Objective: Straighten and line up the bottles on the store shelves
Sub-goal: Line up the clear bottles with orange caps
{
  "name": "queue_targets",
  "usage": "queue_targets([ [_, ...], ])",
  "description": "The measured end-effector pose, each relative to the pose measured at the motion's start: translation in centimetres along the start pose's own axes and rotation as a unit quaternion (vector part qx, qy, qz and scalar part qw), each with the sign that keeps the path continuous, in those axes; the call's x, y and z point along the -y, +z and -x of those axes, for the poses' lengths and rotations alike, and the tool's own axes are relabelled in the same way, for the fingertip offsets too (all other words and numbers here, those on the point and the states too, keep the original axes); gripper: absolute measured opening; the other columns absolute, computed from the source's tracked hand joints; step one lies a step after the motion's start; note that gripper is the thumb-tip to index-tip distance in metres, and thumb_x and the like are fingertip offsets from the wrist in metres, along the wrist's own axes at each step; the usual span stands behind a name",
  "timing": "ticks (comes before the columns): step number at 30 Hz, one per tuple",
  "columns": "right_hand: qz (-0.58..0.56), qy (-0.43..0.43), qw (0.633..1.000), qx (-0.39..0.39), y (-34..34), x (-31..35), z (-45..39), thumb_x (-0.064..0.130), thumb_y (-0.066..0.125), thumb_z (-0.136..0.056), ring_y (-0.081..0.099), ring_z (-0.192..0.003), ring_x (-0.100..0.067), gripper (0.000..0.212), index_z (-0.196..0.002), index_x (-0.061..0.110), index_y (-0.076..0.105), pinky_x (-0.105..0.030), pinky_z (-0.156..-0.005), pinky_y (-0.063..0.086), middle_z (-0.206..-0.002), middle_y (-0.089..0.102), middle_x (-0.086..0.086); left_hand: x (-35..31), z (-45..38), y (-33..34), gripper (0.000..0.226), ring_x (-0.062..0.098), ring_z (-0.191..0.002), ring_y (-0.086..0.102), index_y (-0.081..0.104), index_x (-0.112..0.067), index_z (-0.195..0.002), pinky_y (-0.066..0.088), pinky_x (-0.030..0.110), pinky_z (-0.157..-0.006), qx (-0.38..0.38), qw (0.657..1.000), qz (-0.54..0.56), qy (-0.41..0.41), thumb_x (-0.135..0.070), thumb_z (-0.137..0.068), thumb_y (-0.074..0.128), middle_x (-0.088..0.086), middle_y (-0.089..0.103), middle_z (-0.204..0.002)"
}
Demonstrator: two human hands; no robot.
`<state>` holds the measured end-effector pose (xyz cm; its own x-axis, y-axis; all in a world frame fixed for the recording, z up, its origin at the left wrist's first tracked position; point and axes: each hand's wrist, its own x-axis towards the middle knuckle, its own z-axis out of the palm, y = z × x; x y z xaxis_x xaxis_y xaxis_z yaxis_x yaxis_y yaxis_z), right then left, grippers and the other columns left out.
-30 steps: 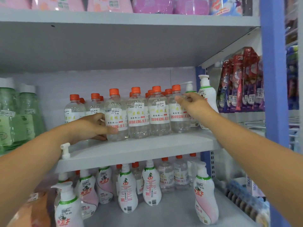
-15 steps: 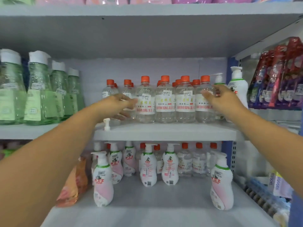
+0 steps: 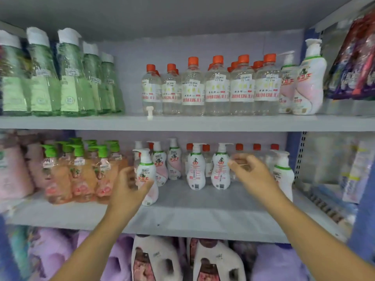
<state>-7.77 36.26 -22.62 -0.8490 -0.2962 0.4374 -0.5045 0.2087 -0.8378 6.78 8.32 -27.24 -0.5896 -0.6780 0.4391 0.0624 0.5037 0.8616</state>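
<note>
Both hands have dropped from the upper shelf, where the clear orange-capped bottles [image 3: 211, 88] at 12 o'clock now stand in a tidy row, to the middle shelf [image 3: 182, 216] below. The left hand [image 3: 129, 187] curls around a forward-standing white pump bottle [image 3: 145, 175] at 9 o'clock of centre. The right hand [image 3: 251, 175] hovers loosely curled, holding nothing, beside two white pump bottles [image 3: 209, 167]. The work appears to move on to this scattered row.
</note>
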Motion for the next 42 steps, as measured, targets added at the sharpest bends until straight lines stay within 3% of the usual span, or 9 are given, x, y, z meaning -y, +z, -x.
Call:
queue_targets([
  [6, 0.071, 0.147, 0.987, 0.002, 3.0, -4.5, -5.4, 0.029, 0.069, -0.096, 0.062, -0.117, -0.025, 0.047, -0.136, 0.01, 0.055, -0.029, -0.089, 0.044, -0.132, 0.064, -0.008, 7.2, -5.1, 2.3, 0.077, 0.012, -0.097, 0.072, 0.055, -0.025, -0.134, 0.058, 0.039, -0.082, 0.075, 0.992, -0.089, -0.039, -0.052, -0.068, 0.083, -0.01, 0.074, -0.108],
  [11, 0.087, 0.153, 0.984, -0.011, 5.9, -7.0, -8.6, 0.026, 0.078, -0.089, 0.067, -0.115, -0.026, 0.044, -0.123, 0.016, 0.052, -0.039, -0.096, 0.053, -0.128, 0.066, -0.005, 7.7, -5.6, 3.0, 0.077, 0.027, -0.097, 0.07, 0.041, -0.025, -0.145, 0.054, 0.039, -0.079, 0.077, 0.994, -0.08, -0.017, -0.023, -0.082, 0.084, 0.0, 0.072, -0.109],
  [15, 0.057, 0.128, 0.989, -0.043, 8.3, -9.6, -9.9, 0.019, 0.085, -0.08, 0.071, -0.101, -0.015, 0.049, -0.119, 0.022, 0.056, -0.042, -0.093, 0.058, -0.11, 0.072, 0.007, 4.8, -4.2, 3.5, 0.043, 0.024, -0.097, 0.057, 0.053, -0.017, -0.114, 0.05, 0.04, -0.079, -0.03, 0.989, -0.083, 0.12, -0.027, -0.081, 0.08, 0.001, 0.058, -0.106],
  [18, 0.052, 0.134, 0.988, -0.058, 9.2, -10.7, -10.6, 0.028, 0.088, -0.075, 0.072, -0.098, -0.011, 0.053, -0.118, 0.022, 0.059, -0.041, -0.091, 0.059, -0.105, 0.074, 0.009, 1.5, -4.6, 6.3, 0.027, 0.007, -0.085, 0.058, 0.055, -0.03, -0.102, 0.049, 0.026, -0.07, 0.077, 0.986, 0.001, 0.147, -0.032, -0.083, 0.074, -0.013, 0.058, -0.094],
  [25, 0.059, 0.128, 0.972, -0.186, 6.6, -11.4, -10.2, 0.013, 0.082, -0.08, 0.065, -0.081, -0.006, 0.037, -0.106, 0.02, 0.057, -0.02, -0.063, 0.047, -0.089, 0.066, 0.013, 2.5, -10.8, 16.4, 0.08, 0.014, -0.104, 0.061, 0.038, -0.028, -0.138, 0.053, 0.04, -0.095, 0.197, 0.98, 0.0, 0.02, -0.051, -0.077, 0.082, -0.006, 0.057, -0.125],
  [32, 0.054, 0.121, 0.97, -0.204, 3.5, -14.2, -10.6, 0.009, 0.079, -0.079, 0.069, -0.091, -0.017, 0.044, -0.116, 0.019, 0.056, -0.029, -0.076, 0.053, -0.098, 0.068, 0.004, 4.4, -10.0, 20.6, 0.081, 0.025, -0.103, 0.068, 0.036, -0.041, -0.135, 0.057, 0.045, -0.086, 0.107, 0.993, -0.004, 0.042, -0.056, -0.067, 0.078, -0.002, 0.068, -0.117],
  [37, 0.128, 0.068, 0.954, -0.263, 4.2, -12.1, -9.2, 0.02, 0.081, -0.084, 0.041, -0.133, -0.026, 0.089, -0.156, 0.012, 0.029, -0.027, -0.105, 0.036, -0.143, 0.04, -0.014, 7.2, -11.5, 18.6, 0.088, 0.034, -0.117, 0.058, 0.032, -0.029, -0.151, 0.052, 0.052, -0.097, -0.006, 0.994, -0.083, 0.073, -0.04, -0.077, 0.079, 0.01, 0.058, -0.128],
  [39, 0.116, -0.029, 0.957, -0.263, 5.8, -9.8, -8.5, 0.02, 0.078, -0.087, 0.042, -0.132, -0.019, 0.072, -0.149, 0.014, 0.042, -0.022, -0.103, 0.034, -0.145, 0.041, -0.008, 8.3, -12.0, 18.3, 0.083, 0.034, -0.118, 0.058, 0.032, -0.024, -0.15, 0.051, 0.053, -0.099, -0.048, 0.992, -0.083, 0.077, -0.035, -0.08, 0.075, 0.011, 0.056, -0.128],
  [42, 0.049, -0.071, 0.986, -0.143, 9.2, -7.6, -10.3, 0.023, 0.072, -0.091, 0.055, -0.119, -0.014, 0.05, -0.138, 0.019, 0.054, -0.033, -0.102, 0.049, -0.133, 0.051, 0.002, 8.4, -11.8, 18.7, 0.089, 0.038, -0.135, 0.047, 0.022, -0.019, -0.155, 0.039, 0.057, -0.112, -0.073, 0.991, -0.081, 0.074, -0.023, -0.085, 0.077, 0.017, 0.047, -0.142],
])
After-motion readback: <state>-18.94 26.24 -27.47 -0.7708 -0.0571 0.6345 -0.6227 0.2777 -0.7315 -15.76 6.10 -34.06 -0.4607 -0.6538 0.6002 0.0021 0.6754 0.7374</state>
